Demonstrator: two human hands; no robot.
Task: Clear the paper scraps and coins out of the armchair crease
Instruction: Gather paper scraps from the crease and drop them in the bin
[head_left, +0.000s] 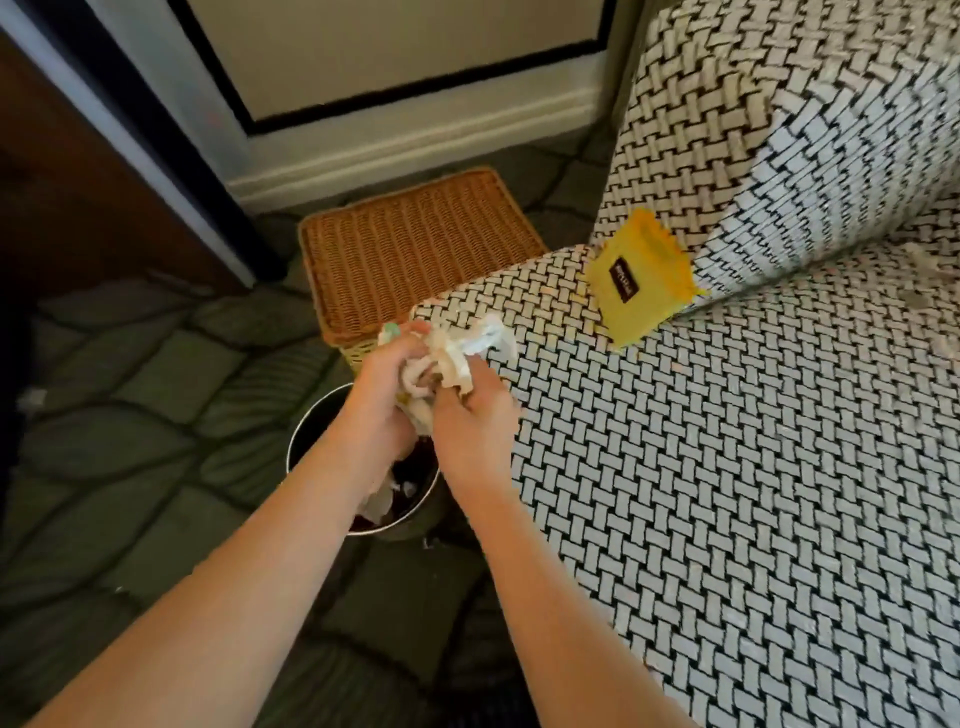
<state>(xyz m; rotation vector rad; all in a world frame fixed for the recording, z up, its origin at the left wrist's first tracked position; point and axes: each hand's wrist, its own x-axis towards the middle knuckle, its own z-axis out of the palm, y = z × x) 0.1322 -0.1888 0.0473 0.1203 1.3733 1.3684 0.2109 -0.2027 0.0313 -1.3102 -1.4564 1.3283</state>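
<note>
A bunch of crumpled paper scraps (452, 358) is held between both of my hands at the left edge of the armchair seat (727, 467). My left hand (382, 400) grips the bunch from the left and my right hand (475, 426) grips it from the right. Directly below them stands a round metal bin (311, 441) on the floor, with some paper inside. No coins are visible. The crease between seat and backrest runs up right, partly covered by a yellow packet (641, 275).
A woven wicker box (415, 249) stands on the floor behind the bin, against the armchair's side. The patterned carpet (130, 415) spreads to the left. A white baseboard and wall (415, 140) are at the back, a dark door frame at far left.
</note>
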